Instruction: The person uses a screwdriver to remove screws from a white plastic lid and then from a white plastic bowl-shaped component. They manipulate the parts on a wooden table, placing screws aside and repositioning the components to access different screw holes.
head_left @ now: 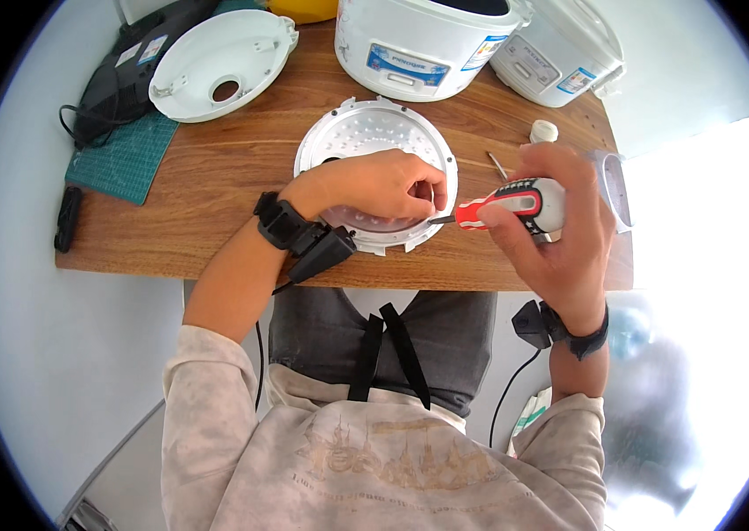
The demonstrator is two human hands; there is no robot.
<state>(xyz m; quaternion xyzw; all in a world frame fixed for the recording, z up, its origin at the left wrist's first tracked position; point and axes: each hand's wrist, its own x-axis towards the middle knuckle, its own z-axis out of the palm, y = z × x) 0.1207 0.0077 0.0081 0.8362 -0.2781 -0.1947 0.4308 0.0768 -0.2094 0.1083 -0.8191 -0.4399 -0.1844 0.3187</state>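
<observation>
Beige shirt, right hand gripping screwdriver, white disc

The screwdriver is red, white and star-patterned black, the round cover silvery white, the gridded mat green.

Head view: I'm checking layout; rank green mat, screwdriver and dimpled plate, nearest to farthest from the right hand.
1. Screwdriver: in the right hand.
2. Dimpled plate: left of it, beneath the left hand.
3. Green mat: farthest left of the three.
</observation>
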